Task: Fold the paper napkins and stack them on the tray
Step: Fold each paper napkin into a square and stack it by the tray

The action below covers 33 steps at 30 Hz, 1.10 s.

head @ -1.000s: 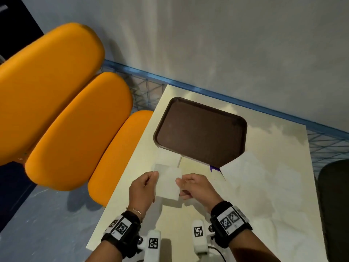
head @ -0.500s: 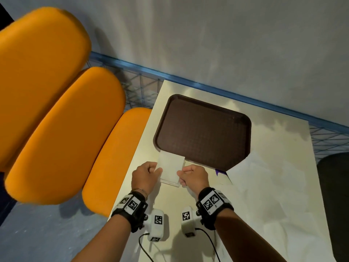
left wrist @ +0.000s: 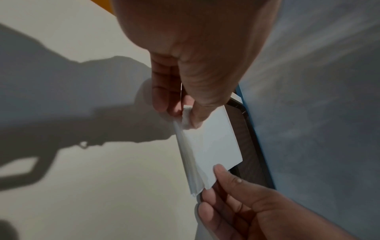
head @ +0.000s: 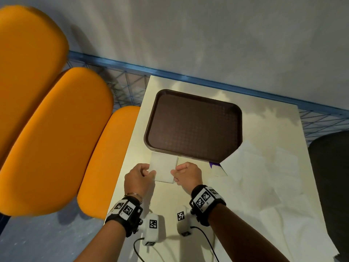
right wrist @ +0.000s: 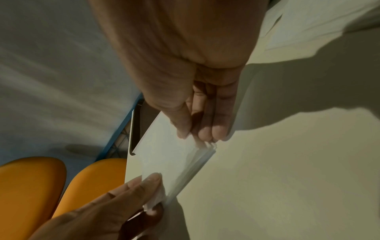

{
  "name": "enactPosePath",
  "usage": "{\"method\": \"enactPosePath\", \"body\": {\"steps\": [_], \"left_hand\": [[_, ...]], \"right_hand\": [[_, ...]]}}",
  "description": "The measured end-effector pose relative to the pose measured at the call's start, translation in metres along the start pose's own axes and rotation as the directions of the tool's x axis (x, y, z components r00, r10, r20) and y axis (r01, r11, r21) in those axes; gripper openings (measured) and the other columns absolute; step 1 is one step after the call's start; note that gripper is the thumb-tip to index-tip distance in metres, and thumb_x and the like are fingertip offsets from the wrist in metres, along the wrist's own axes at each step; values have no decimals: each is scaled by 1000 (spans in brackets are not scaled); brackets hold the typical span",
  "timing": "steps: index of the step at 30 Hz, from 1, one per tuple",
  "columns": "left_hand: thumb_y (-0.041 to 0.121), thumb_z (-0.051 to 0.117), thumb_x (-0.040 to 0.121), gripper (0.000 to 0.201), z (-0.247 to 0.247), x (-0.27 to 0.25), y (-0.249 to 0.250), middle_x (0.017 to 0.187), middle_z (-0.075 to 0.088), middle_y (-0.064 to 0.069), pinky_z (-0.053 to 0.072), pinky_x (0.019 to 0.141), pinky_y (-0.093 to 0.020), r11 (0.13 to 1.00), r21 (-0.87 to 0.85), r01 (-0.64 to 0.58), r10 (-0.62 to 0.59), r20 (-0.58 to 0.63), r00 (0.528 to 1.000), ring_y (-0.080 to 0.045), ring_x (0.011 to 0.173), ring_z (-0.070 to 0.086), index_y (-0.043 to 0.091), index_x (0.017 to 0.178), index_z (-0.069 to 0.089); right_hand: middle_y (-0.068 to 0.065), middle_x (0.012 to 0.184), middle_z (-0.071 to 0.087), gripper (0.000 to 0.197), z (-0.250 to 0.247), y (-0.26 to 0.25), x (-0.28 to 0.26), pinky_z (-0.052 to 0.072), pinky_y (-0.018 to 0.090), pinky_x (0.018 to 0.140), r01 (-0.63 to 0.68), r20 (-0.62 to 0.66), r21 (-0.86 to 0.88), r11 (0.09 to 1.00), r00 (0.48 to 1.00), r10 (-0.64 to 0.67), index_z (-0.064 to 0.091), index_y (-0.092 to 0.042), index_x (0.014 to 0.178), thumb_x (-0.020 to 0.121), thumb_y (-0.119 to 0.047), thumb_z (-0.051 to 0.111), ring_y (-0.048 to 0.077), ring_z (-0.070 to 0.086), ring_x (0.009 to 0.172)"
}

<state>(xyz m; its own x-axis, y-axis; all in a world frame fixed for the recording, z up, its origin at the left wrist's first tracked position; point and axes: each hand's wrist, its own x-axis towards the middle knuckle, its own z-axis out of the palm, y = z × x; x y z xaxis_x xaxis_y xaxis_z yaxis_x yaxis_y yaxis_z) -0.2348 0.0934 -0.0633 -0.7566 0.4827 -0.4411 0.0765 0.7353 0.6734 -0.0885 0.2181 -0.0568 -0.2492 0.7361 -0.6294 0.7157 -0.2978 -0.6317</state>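
Observation:
A folded white napkin (head: 164,167) (left wrist: 209,146) (right wrist: 172,155) hangs just above the table, its far edge at the near rim of the dark brown tray (head: 194,125). My left hand (head: 149,173) (left wrist: 185,116) pinches its near left corner between thumb and fingers. My right hand (head: 175,172) (right wrist: 195,134) pinches its near right corner the same way. The tray holds nothing. Several unfolded white napkins (head: 264,178) lie spread over the right side of the table, one overlapping the tray's near right corner.
The cream table (head: 264,125) stands against a grey wall with a blue rail (head: 207,82). Orange padded seats (head: 52,140) sit close on the left, a dark chair (head: 330,176) on the right. A purple tape mark (head: 214,165) shows by the tray corner.
Both hands carried the folded napkin forward from mid-table to the tray's near rim. The head view shifted forward and to the right.

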Motion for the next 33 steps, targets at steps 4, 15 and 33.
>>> {"method": "enactPosePath", "body": {"steps": [4,15,33], "left_hand": [[38,83,85,36,-1,-2,4,97,65,7,50,74,-29,997,69,-21,23,-26,999,-13,87,63,26,116,67],[35,83,85,25,25,-80,31,107,66,11,58,83,-35,972,41,-230,224,120,967,-14,93,68,30,104,69],[39,88,80,41,91,-205,44,118,66,12,44,70,-8,969,85,-234,216,179,960,0,89,66,41,112,63]], "right_hand": [[-9,94,78,28,-11,0,-7,63,44,90,40,-37,-65,997,998,-43,65,-34,85,73,-54,80,17,75,91],[9,137,52,82,-148,120,-71,44,39,110,-98,-306,-446,889,951,-48,43,-11,145,82,-41,86,29,52,129],[-5,79,75,13,-187,139,-90,58,27,70,226,-141,-90,970,961,-237,73,-21,84,91,-13,80,13,72,74]]}}
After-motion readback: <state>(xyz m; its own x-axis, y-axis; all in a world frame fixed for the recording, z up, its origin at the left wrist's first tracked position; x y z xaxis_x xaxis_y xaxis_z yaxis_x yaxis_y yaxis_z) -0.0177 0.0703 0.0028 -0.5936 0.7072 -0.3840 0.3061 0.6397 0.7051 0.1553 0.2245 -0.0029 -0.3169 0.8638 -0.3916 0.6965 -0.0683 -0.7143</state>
